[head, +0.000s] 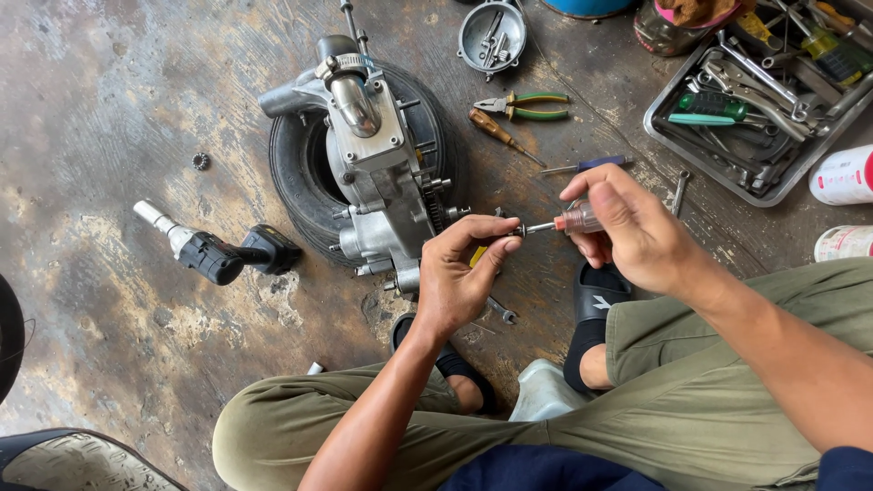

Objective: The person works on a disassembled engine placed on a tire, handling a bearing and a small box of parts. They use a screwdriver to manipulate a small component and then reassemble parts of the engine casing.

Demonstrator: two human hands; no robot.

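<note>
Your right hand (637, 227) is clenched around the clear orange-tinted handle of a screwdriver (568, 221), its shaft lying level and pointing left. Your left hand (459, 277) pinches a small dark part (511, 233) between thumb and fingertips and holds it right against the driver's tip, apparently to steady it while the blade bears on it. Both hands hover above the concrete floor (109, 109), just in front of your knees and just right of the engine casing (377, 173), which lies across a small tyre (305, 173), likely as a cushion that keeps it level.

A black cordless impact driver (218, 253) lies on the floor to the left, well apart from your hands. Green-handled pliers (523, 106) and a wooden-handled screwdriver (496, 133) lie just beyond the engine, near a round metal cover (492, 36) used as a dish for small parts. At upper right, a metal tray (727, 150) holds wrenches and screwdrivers. Beside it lie two cylindrical cans: a white and red one (844, 175) and, nearer you, a paler one (844, 242). Their labels are too small to make out.
</note>
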